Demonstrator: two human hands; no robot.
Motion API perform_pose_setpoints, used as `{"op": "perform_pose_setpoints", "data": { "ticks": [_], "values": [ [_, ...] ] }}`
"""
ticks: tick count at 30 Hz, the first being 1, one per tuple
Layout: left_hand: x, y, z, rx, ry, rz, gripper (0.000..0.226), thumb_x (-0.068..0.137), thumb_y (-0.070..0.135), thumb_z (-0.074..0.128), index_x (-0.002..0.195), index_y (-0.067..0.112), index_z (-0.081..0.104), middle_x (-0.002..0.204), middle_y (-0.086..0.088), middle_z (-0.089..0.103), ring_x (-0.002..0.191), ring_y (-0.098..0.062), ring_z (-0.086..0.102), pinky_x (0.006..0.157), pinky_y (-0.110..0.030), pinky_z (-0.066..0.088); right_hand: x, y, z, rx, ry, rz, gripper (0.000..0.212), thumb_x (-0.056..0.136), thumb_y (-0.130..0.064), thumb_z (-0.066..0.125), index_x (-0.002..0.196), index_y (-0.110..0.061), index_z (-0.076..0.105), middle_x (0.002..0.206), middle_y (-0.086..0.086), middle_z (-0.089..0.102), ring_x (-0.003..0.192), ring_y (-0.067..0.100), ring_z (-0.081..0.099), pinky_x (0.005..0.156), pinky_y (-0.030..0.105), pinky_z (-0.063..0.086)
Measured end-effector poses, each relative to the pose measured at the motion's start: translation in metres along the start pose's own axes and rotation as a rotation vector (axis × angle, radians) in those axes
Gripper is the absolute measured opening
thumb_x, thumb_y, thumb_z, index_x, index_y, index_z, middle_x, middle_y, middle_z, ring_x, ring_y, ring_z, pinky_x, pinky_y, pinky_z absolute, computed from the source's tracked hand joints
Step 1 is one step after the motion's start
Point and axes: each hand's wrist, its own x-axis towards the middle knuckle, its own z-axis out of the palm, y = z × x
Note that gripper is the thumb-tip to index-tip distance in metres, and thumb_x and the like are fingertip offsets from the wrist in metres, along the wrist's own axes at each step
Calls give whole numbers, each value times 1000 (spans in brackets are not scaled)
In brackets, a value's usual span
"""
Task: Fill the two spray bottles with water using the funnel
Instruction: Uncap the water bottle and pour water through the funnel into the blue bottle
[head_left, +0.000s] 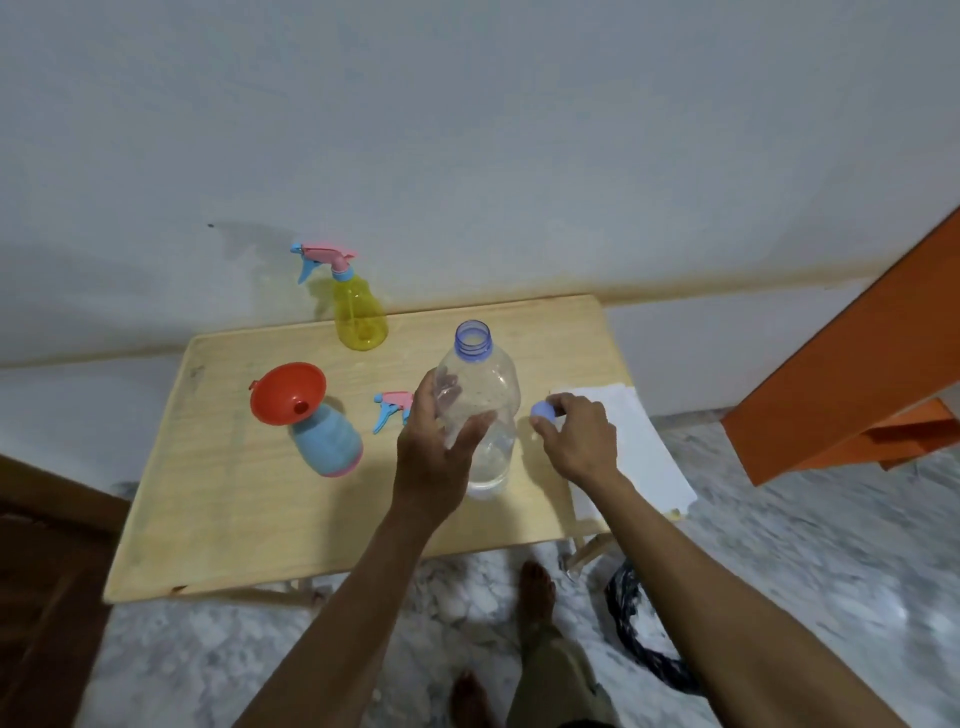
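The clear plastic water bottle (480, 410) stands upright near the middle of the pale wooden worktop (218, 499), its long axis vertical, its open blue-ringed neck pointing up and a little water in its base. The left hand (434, 447) comes up from the near edge with the forearm straight, its grip curled round the bottle's left side, thumb on the near face and fingers behind. The right hand (579, 439) lies palm-down just right of the bottle, its grip pinching the small round lilac cap (543, 409) between thumb and fingertips, low over the worktop. To the left, the blue spray bottle (327, 441), a rounded body with a pink base, stands with its neck towards the far left, and the red plastic funnel (288, 393) sits in that neck, its wide cone mouth open upward. Its pink and blue trigger head (392, 408) lies flat between this bottle and the left hand, nozzle pointing left. At the far edge the translucent yellow spray bottle (359, 314) stands upright with 1 trigger head screwed on, nozzle pointing left. A sheet of white paper (644, 452) overhangs the worktop's right edge.
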Motion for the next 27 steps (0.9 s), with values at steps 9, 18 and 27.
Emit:
{"op": "perform_pose_setpoints", "data": {
  "ticks": [9,18,27],
  "values": [
    [0,-1,3,44,-7,53,79,85,60,61,148,20,34,142,-5,55,131,-12,54,100,-40,54,-2,24,35,-477,-41,-51,35,95,-51,56,118,-29,70,126,3,55,123,29,38,102,46,22],
    [0,-3,4,55,10,39,80,87,50,63,150,10,34,142,-6,56,132,-10,53,99,-46,54,4,34,39,-504,-79,-25,32,94,-51,59,116,-30,70,123,3,54,122,29,36,101,49,24],
    [-1,-3,3,71,13,68,85,87,61,60,150,10,34,142,-7,56,131,-15,55,100,-45,54,-1,24,28,-435,-94,-11,42,95,-50,60,130,-27,61,137,2,51,129,28,35,103,49,23]
  ]
}}
